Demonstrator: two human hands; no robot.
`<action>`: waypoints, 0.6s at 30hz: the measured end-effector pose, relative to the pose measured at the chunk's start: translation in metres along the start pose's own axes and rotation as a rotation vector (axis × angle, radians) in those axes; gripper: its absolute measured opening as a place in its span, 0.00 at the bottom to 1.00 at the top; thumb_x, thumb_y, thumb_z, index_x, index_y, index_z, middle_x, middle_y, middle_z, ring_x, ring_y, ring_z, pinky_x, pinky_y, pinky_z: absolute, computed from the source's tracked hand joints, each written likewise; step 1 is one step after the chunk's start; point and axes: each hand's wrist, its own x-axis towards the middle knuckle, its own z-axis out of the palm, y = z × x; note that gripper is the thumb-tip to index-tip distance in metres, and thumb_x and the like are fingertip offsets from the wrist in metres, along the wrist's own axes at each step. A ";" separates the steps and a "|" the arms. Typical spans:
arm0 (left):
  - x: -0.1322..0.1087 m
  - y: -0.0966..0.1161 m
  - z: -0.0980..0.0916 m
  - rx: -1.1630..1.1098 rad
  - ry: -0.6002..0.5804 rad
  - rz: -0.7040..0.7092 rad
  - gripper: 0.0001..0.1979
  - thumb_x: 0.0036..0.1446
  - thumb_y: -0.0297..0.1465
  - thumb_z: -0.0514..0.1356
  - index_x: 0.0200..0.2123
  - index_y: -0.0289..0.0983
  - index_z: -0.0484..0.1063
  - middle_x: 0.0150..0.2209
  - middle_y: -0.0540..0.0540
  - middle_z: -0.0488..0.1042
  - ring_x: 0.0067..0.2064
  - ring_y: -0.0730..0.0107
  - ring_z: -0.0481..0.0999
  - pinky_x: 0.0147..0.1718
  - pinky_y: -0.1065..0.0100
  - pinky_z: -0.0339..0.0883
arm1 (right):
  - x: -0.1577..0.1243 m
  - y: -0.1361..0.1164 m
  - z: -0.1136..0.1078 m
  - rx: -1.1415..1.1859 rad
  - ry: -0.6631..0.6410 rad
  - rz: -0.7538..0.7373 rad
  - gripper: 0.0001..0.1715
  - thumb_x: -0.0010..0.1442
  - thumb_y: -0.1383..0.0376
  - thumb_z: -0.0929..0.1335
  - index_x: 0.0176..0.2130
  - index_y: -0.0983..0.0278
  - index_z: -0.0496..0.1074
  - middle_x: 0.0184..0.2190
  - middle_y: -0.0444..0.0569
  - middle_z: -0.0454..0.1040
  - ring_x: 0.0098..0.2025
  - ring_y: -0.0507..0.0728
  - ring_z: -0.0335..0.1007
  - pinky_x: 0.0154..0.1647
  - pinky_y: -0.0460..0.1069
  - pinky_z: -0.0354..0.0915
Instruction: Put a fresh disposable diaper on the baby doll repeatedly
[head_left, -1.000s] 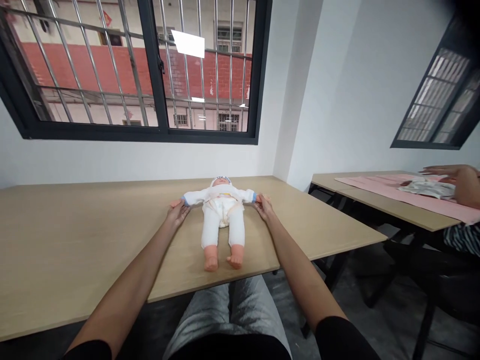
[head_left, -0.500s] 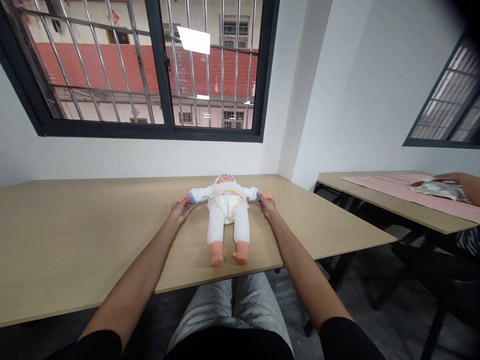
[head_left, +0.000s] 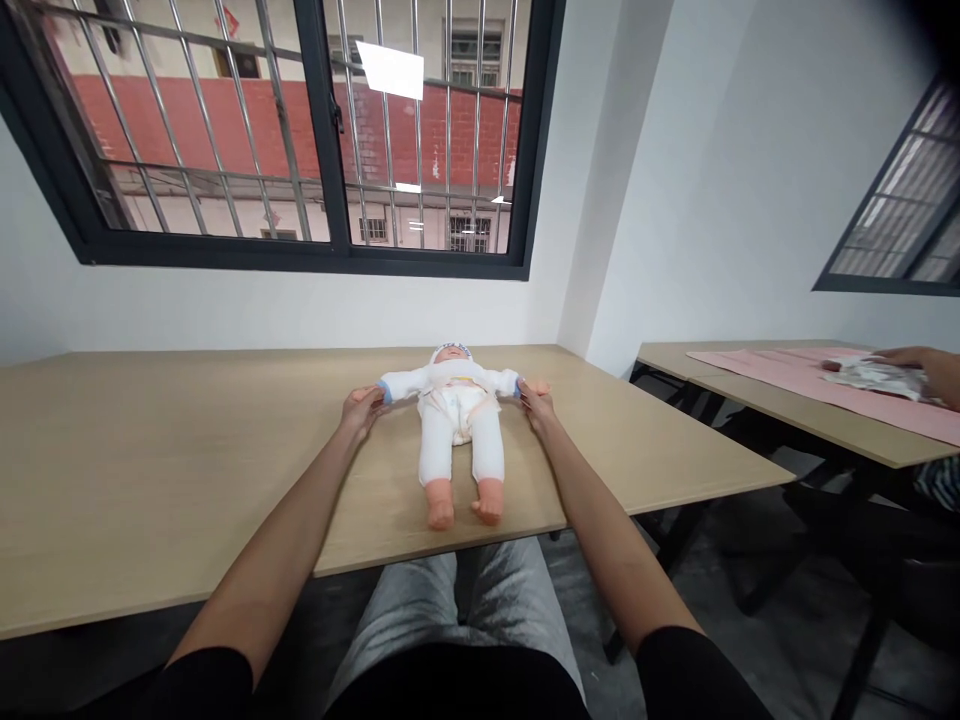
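Note:
A baby doll lies on its back on the wooden table, head toward the wall and bare feet toward me. It wears a white outfit with blue cuffs, a patterned cap and what looks like a diaper over white leggings. Its arms are spread out to both sides. My left hand is closed around the doll's hand and cuff on the left. On the other side, my right hand grips the doll's other arm at the cuff, with the doll's orange-pink hand showing beyond my fingers.
To the right stands a second table with a pink cloth on it. There another person's hand rests on a crumpled white cloth. A barred window is in the wall ahead. The table's front edge is close to my legs.
The view has shifted very slightly. Both my hands stay at the doll's cuffs, and the doll lies as before.

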 end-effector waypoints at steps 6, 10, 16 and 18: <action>-0.002 -0.001 -0.002 0.059 -0.033 0.047 0.19 0.27 0.34 0.71 0.23 0.31 0.71 0.23 0.48 0.71 0.27 0.72 0.70 0.27 0.71 0.67 | 0.003 0.000 0.000 -0.018 0.003 0.013 0.23 0.36 0.56 0.77 0.29 0.66 0.70 0.29 0.47 0.75 0.28 0.51 0.69 0.21 0.42 0.62; -0.002 0.001 -0.003 0.063 -0.033 0.029 0.20 0.25 0.35 0.72 0.22 0.31 0.71 0.22 0.48 0.70 0.26 0.72 0.70 0.27 0.71 0.67 | 0.005 0.001 -0.002 -0.034 -0.027 0.009 0.22 0.37 0.55 0.76 0.28 0.65 0.70 0.28 0.47 0.75 0.28 0.51 0.69 0.21 0.42 0.61; -0.002 0.002 -0.003 0.047 -0.027 0.004 0.21 0.24 0.34 0.72 0.24 0.31 0.71 0.24 0.46 0.73 0.28 0.70 0.72 0.27 0.70 0.68 | 0.004 0.003 -0.002 -0.062 -0.003 -0.023 0.24 0.36 0.54 0.76 0.30 0.66 0.70 0.29 0.47 0.75 0.30 0.52 0.70 0.25 0.43 0.64; -0.002 0.002 -0.002 0.053 -0.044 -0.001 0.20 0.25 0.35 0.72 0.23 0.31 0.70 0.23 0.47 0.72 0.27 0.71 0.72 0.27 0.71 0.68 | 0.003 0.003 -0.002 -0.114 0.037 -0.073 0.23 0.37 0.55 0.76 0.29 0.65 0.69 0.28 0.45 0.74 0.30 0.51 0.69 0.27 0.44 0.65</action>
